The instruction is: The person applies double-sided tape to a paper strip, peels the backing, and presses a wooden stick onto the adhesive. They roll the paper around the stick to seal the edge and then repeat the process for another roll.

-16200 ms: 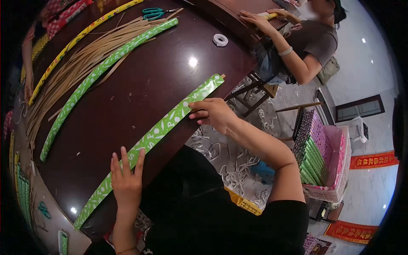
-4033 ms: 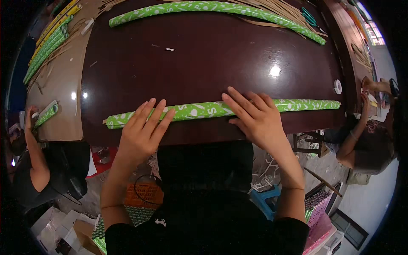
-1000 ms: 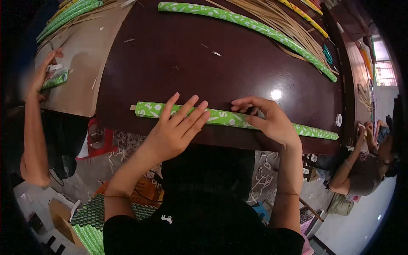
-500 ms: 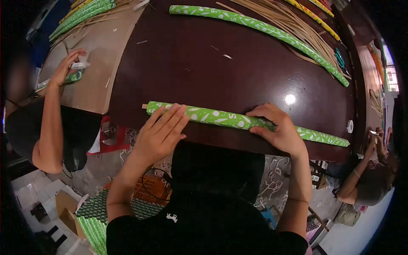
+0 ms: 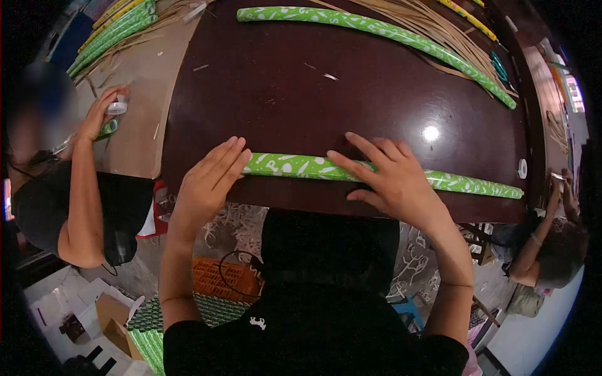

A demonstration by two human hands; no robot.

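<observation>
A long green patterned roll [image 5: 295, 165] lies along the front of the dark table [image 5: 263, 113]. My left hand [image 5: 213, 178] rests flat over its left end, fingers straight and side by side, and hides that end. Farther right, my right hand [image 5: 385, 178] lies across the roll with its fingers spread. Neither hand is wrapped round it. Toward the back lies a second green roll [image 5: 376, 28], in front of a bundle of thin tan strips [image 5: 433, 31].
A white tape ring [image 5: 522, 168] and green-handled scissors [image 5: 498, 66] lie at the right. At the left, a co-worker's hand [image 5: 103, 109] holds tape over a tan board [image 5: 141, 119]. Another co-worker [image 5: 545, 250] sits at the far right. An orange crate [image 5: 226, 276] stands below the table.
My left hand has moved left onto the roll's end. My right hand has opened from its curled hold and now lies spread over the roll. The co-worker at the left leans further into view.
</observation>
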